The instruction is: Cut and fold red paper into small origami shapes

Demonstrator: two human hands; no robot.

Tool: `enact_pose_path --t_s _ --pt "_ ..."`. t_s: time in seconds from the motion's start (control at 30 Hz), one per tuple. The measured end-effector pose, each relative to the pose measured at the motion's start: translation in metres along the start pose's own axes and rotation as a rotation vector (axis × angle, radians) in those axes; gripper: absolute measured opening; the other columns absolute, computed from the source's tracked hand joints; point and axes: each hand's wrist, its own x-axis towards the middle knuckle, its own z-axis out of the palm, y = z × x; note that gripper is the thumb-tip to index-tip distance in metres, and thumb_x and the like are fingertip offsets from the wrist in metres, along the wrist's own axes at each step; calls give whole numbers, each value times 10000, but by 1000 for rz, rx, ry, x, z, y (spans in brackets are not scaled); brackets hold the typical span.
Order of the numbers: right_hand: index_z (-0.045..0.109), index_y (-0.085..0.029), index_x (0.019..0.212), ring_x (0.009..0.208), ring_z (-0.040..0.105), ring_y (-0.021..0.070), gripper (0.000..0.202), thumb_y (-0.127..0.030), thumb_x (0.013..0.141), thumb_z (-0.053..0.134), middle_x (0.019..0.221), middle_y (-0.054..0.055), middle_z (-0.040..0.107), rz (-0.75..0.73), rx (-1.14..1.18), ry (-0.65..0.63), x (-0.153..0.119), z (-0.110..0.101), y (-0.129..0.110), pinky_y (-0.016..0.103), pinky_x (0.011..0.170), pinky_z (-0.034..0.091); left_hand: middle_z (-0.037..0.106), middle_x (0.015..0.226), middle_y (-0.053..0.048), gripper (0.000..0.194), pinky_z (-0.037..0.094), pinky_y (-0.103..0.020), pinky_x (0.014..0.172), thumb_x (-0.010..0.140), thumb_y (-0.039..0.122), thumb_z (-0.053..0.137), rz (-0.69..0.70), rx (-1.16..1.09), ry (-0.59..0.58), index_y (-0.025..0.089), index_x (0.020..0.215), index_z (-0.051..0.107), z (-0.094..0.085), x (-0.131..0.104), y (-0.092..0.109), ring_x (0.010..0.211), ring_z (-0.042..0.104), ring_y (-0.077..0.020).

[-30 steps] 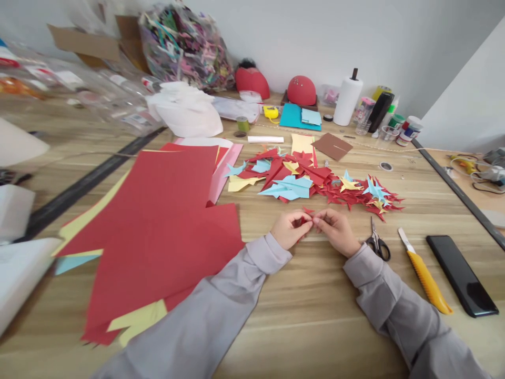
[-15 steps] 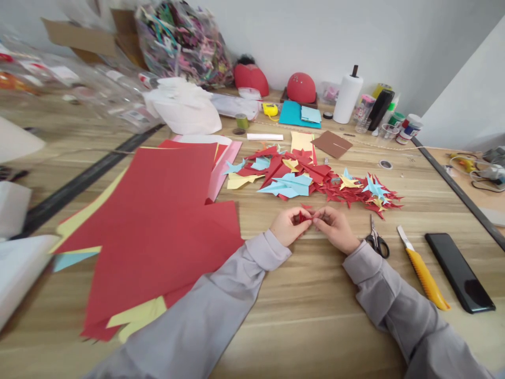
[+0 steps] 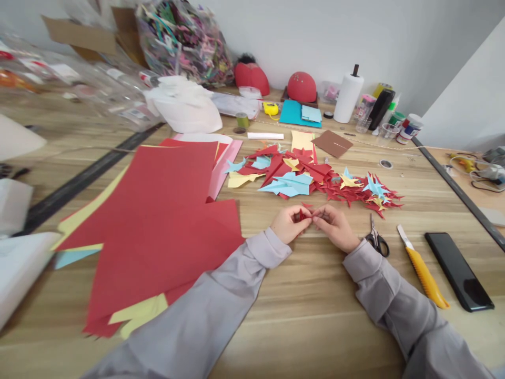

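Note:
A small folded piece of red paper (image 3: pixel 302 215) is pinched between my two hands, which nearly meet at the fingertips. My left hand (image 3: pixel 290 224) grips its left part, and the fingers of my right hand (image 3: pixel 333 226) are closed on its right end. Most of the piece is hidden by my fingers. Just beyond my hands lies a pile of folded red, blue and yellow paper shapes (image 3: pixel 290 184). Large red sheets (image 3: pixel 165 216) spread over the table on the left.
Right of my hands lie black scissors (image 3: pixel 377 242), a yellow cutter (image 3: pixel 426 276) and a black phone (image 3: pixel 458 271). Behind the pile are a brown paper square (image 3: pixel 332 143), blue paper (image 3: pixel 292 115), a yellow tape measure (image 3: pixel 270 109) and a white bottle (image 3: pixel 348 98).

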Motion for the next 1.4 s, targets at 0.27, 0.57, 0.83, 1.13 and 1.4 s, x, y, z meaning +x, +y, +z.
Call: enact_pose_path --t_s 0.27,0.57,0.83,1.13,1.4 --pt "562 -194 755 535 459 103 224 -409 770 618 598 -33 530 1 -51 9 0 -1 4 247 536 387 530 454 57 208 366 -184 392 622 271 713 16 45 5 150 711 570 -1 -1 0 377 470 -70" --pt "524 -202 694 571 486 112 214 -386 757 613 643 -24 553 8 7 2 0 0 3 252 567 393 567 518 40 249 374 -189 380 613 297 716 23 -2 -28 154 715 539 -2 -1 1 387 490 -75" --pt "557 -193 697 546 474 106 137 -316 722 611 598 -36 545 26 -29 5 1 0 2 255 571 386 638 619 -8 204 416 -191 400 628 277 700 60 35 -12 150 701 557 -2 0 -6 414 513 -72" --pt "536 -201 677 519 525 115 118 -283 681 621 546 -38 572 122 105 92 3 -3 2 247 535 417 676 1061 -138 211 436 -202 379 623 277 690 87 -7 -9 129 653 542 -2 -1 -5 405 522 -40" --pt "553 -199 713 528 537 115 280 -466 732 636 605 -14 602 104 141 80 2 -3 -2 253 530 435 689 1018 -129 233 439 -198 373 619 288 712 95 -48 8 127 666 551 -2 1 -5 404 523 -42"
